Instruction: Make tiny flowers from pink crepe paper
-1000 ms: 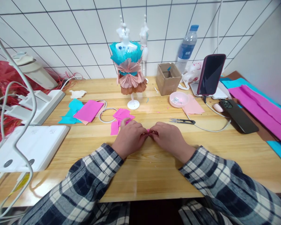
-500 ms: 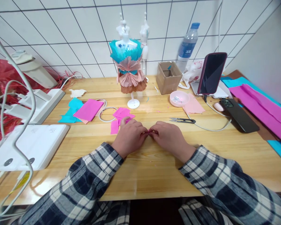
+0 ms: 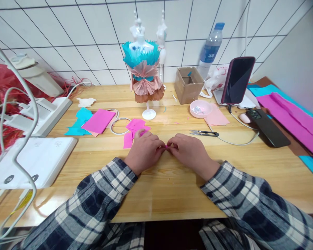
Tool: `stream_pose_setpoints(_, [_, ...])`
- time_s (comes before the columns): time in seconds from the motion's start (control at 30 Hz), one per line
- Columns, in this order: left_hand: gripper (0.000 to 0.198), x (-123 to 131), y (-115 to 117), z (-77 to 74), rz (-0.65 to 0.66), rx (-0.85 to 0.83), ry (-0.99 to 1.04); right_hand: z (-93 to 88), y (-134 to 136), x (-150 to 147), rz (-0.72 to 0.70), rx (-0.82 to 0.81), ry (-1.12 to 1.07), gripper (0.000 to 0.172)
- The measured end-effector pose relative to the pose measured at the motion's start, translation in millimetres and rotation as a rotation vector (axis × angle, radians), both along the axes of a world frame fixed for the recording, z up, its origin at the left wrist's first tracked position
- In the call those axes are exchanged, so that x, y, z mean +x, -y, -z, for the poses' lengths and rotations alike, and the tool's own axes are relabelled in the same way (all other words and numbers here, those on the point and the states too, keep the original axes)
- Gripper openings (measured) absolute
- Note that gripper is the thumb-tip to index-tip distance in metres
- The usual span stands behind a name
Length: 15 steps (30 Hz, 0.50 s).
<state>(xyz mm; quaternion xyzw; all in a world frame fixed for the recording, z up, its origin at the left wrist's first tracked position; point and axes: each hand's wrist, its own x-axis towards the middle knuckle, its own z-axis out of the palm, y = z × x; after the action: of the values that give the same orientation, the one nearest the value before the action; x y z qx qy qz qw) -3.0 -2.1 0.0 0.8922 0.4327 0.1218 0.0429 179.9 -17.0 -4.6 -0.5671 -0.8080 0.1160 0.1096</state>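
Note:
My left hand (image 3: 147, 150) and my right hand (image 3: 189, 152) meet fingertip to fingertip over the middle of the table. Pinched between them is a small piece of magenta crepe paper (image 3: 167, 147); most of it is hidden by the fingers. Cut magenta paper pieces (image 3: 136, 125) lie just beyond my left hand. To the far side of my right hand rest thread snips (image 3: 203, 133). Behind both hands stands a small dress form (image 3: 139, 48) on a white base, dressed in turquoise, pink and brown pleated paper.
A pink dish (image 3: 201, 109) of small beads sits near a cardboard box (image 3: 189, 86). Phones (image 3: 267, 127), a water bottle (image 3: 211, 50) and long paper strips (image 3: 294, 121) are at the right. A white power bank (image 3: 32, 163), cables and folded paper (image 3: 98, 121) occupy the left.
The fingertips have parted very slightly, and a little more of the magenta paper shows between them. The view has shifted a little; the other things rest where they were.

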Motion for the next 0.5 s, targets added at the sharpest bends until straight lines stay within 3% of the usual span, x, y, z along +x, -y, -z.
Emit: stream_pose_setpoints(0.5, [0.020,1.8,-1.0,-0.6,0.008,-0.044,0.011,-2.4,1.2,-2.3,-0.009,0.051,-0.002,0.016])
